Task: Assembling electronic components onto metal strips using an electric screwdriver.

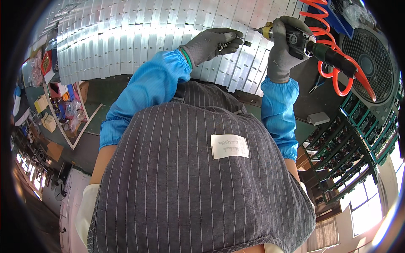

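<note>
My left hand [213, 43], in a grey glove, is curled around a bunch of small dark screws [224, 42] and rests on rows of long silver metal strips [126, 38] laid side by side on the bench. My right hand [282, 48], also gloved, grips a black and yellow pneumatic screwdriver [295, 39]. Its tip [255, 30] points left at a strip just right of my left fingers. A coiled orange air hose [337, 63] runs from the tool's rear. Blue sleeve covers are on both forearms.
A round black fan [371, 63] stands at the right. Green racks holding circuit boards [358, 130] sit below it. Pliers [315, 86] lie on the dark bench. A wooden-framed bin with bags and small boxes [63, 109] is at the left.
</note>
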The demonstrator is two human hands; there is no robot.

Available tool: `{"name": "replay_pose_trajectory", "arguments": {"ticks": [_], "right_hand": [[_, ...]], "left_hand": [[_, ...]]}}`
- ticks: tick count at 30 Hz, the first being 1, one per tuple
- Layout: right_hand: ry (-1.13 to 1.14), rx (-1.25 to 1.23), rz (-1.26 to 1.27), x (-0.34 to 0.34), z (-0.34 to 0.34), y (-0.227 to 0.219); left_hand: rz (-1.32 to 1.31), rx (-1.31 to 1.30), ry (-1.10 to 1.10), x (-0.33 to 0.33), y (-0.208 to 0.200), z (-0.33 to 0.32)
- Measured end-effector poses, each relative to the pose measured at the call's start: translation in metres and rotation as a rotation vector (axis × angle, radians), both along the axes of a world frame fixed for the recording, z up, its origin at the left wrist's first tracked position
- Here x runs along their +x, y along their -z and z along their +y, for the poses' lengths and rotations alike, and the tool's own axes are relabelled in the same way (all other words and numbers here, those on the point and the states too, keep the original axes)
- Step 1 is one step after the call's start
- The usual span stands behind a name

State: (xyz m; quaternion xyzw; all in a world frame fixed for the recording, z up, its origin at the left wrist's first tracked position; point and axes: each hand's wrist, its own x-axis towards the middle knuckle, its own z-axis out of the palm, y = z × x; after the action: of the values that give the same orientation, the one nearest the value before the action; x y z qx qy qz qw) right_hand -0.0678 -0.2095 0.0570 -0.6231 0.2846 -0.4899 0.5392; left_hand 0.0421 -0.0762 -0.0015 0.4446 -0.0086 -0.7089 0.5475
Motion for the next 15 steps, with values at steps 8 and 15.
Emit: {"name": "replay_pose_trajectory", "arguments": {"ticks": [8, 15], "right_hand": [[0.032, 0.002, 0.079, -0.009, 0.007, -0.033], [0.043, 0.154, -0.037, -0.022, 0.018, -0.045]], "left_hand": [[-0.017, -0.008, -0.003, -0.001, 0.003, 0.003], [-0.034, -0.002, 0.028, -0.007, -0.002, -0.002]]}}
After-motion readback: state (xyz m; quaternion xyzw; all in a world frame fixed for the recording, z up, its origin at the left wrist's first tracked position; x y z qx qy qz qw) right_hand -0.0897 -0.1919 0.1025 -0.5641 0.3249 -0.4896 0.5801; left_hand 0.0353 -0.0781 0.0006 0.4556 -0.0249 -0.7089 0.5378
